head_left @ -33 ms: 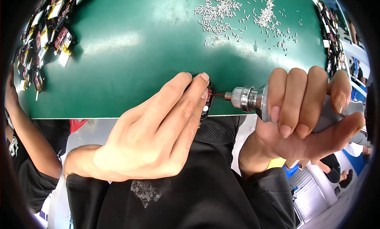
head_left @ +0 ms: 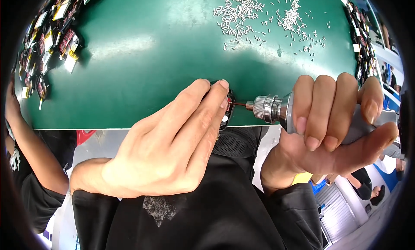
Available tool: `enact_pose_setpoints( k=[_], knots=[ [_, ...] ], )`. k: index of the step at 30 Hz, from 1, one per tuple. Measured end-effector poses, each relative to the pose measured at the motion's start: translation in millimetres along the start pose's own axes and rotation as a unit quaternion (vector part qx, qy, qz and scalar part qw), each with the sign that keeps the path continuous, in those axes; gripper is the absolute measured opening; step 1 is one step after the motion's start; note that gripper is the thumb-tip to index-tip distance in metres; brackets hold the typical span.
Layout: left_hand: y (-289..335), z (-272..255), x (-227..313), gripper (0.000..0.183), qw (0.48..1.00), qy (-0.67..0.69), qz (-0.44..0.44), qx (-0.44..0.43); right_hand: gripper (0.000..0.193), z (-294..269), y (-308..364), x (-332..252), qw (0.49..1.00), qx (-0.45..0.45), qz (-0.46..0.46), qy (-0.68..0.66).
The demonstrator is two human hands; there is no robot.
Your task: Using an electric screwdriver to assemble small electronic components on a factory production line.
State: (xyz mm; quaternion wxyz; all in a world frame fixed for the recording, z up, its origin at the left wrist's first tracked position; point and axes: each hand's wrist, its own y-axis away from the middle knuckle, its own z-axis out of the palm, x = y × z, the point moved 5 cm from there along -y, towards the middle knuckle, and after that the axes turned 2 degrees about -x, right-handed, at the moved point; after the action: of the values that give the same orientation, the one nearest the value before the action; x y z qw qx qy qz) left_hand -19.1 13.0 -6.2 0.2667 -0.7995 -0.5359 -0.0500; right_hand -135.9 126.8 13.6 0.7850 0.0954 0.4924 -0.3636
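Observation:
At the table's near edge my left hand (head_left: 168, 142) is closed round a small black device housing (head_left: 231, 116). A red circuit board shows in its exposed side, and my fingers hide most of it. My right hand (head_left: 333, 116) is wrapped round a grey electric screwdriver (head_left: 287, 112) held almost level. Its knurled metal nose points left, and the thin bit (head_left: 240, 104) reaches the housing beside the red board. Whether a screw sits under the tip is too small to tell.
Two loose heaps of small screws (head_left: 237, 17) lie on the green table (head_left: 142, 86) at the far right. Similar devices with boards are piled at the left (head_left: 47, 42) and along the right edge (head_left: 364, 38). Another person's arm (head_left: 32, 150) is at the left.

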Motion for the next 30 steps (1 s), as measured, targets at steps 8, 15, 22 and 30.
enact_pose_setpoints(
  k=[8,15,22,30],
  knots=[
    [2,3,2,0.035,1.000,-0.001,0.006,-0.015,0.034,5,-8,2,0.994,-0.089,0.035,0.058],
    [3,-7,3,0.037,0.999,-0.025,0.021,-0.034,0.029,32,-27,17,0.992,-0.118,-0.036,-0.001],
    [3,-7,10,0.037,0.997,-0.057,0.007,-0.053,0.023,30,-23,12,0.996,-0.079,-0.041,0.032],
    [27,-41,-5,0.041,0.993,-0.045,-0.102,-0.023,0.028,6,-7,-7,0.975,-0.087,-0.133,-0.155]
  ],
)
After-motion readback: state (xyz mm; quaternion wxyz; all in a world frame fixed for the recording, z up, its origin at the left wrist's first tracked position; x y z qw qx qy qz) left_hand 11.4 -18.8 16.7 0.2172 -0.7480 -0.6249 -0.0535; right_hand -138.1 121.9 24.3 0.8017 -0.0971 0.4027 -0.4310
